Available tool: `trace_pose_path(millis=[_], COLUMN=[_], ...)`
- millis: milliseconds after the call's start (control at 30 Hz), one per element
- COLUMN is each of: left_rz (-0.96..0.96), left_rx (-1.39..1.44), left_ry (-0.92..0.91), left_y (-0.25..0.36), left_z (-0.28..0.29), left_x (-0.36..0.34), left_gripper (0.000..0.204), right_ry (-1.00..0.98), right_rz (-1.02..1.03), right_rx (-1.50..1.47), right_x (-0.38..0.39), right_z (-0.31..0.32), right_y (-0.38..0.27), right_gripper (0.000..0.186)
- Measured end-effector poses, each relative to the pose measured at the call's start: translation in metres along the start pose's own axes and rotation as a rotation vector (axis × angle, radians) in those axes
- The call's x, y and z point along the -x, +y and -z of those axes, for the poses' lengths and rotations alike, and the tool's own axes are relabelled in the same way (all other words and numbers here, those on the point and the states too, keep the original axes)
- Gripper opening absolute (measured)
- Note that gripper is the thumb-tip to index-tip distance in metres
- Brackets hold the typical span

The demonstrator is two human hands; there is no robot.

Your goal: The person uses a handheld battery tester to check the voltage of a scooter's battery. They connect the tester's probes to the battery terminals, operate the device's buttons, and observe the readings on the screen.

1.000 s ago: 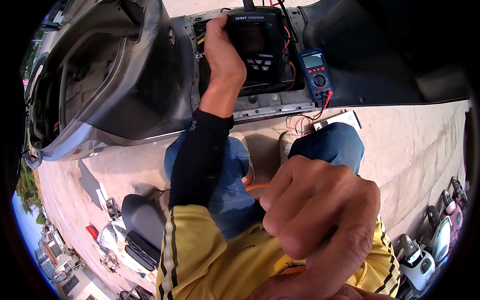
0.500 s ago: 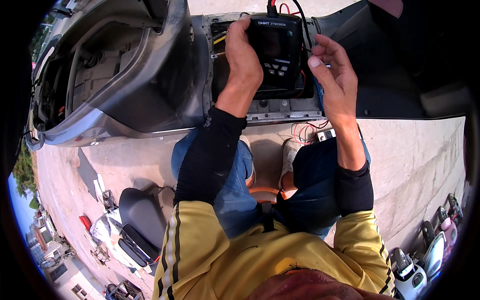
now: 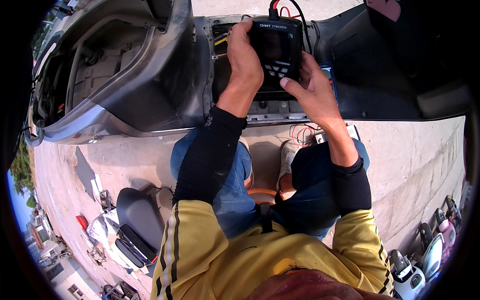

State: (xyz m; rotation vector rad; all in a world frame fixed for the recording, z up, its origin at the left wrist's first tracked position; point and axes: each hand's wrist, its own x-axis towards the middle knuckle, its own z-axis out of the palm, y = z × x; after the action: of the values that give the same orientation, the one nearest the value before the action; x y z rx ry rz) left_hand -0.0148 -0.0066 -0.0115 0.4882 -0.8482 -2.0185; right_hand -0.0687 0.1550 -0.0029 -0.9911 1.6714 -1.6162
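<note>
A black handheld electronic tester (image 3: pixel 272 47) with a dark screen and several small light buttons is held over the open floorboard bay (image 3: pixel 272 111) of a scooter. My left hand (image 3: pixel 243 62) grips its left side. Along its lower right side rests my right hand (image 3: pixel 317 95), fingers at the edge and thumb beside the buttons. Red and black leads (image 3: pixel 273 11) come out of the tester's top. Right of my right hand, a flat blue-edged object (image 3: pixel 328 72) is partly covered. Most of what lies in the bay is hidden behind the tester.
The scooter's grey body (image 3: pixel 165 85) rises on the left, with an open cavity in it. Red and black wires (image 3: pixel 301 134) and a white box (image 3: pixel 353 132) lie near my foot. A detached seat (image 3: pixel 140 215) is on the ground; parked scooters (image 3: pixel 412 280) stand lower right.
My right hand has moved left and slightly down from beside the tester onto its right edge, thumb now near the buttons. My left hand keeps its hold.
</note>
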Motion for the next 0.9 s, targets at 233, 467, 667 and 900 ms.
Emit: trace_pose_path(millis=[233,467,667,900], left_rz=[0.016,0.025,0.006,0.0], left_rx=[0.015,0.025,0.019,0.01], left_ry=[0.017,0.007,0.004,0.023], left_y=[0.0039,0.0003,0.0012,0.0006], left_z=[-0.0042,0.0,-0.0005,-0.0013], left_x=[0.0039,0.0005,0.0028,0.003], left_gripper=[0.022,0.023,0.024,0.026], right_ry=[0.014,0.009,0.03,0.046], right_rz=[0.037,0.037,-0.005,0.002], right_rx=[0.004,0.062,0.11,0.107], right_x=[-0.0053,-0.0051,-0.0037,-0.0034], right_z=[-0.0038,-0.003,-0.0048,-0.0072], right_y=[0.0086,0.0085,0.0068,0.0055], right_gripper=[0.062,0.063,0.064,0.063])
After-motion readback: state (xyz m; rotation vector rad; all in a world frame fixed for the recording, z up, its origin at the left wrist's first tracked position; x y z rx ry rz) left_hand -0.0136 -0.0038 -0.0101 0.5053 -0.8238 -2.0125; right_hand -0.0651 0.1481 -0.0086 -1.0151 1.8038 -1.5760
